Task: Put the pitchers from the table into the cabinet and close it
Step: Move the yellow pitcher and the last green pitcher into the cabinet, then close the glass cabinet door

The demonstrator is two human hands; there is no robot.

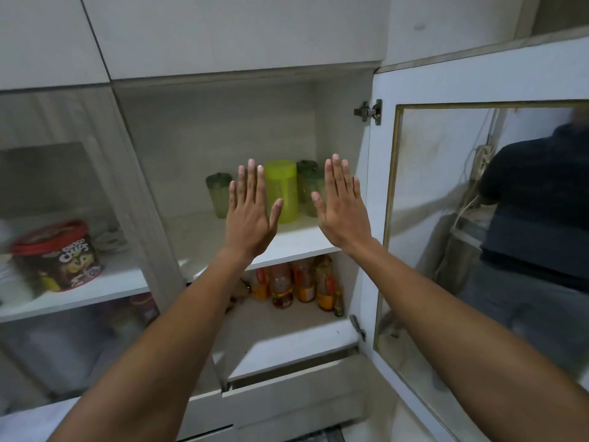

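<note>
The cabinet stands open, its glass door (484, 218) swung out to the right. On the upper shelf (296, 242) a bright yellow-green pitcher (283, 186) stands at the back. A dark green pitcher (218, 193) is to its left and two more dark green ones (307, 183) to its right. My left hand (250, 212) and my right hand (342, 205) are raised flat in front of the shelf, fingers spread, backs toward me, holding nothing. They partly hide the pitchers.
Several bottles of orange and amber liquid (299, 285) fill the lower shelf. Left of the open bay, behind a glass panel, a red-lidded cereal tub (59, 255) sits on a shelf. A person in a dark shirt (535, 218) shows in the door glass.
</note>
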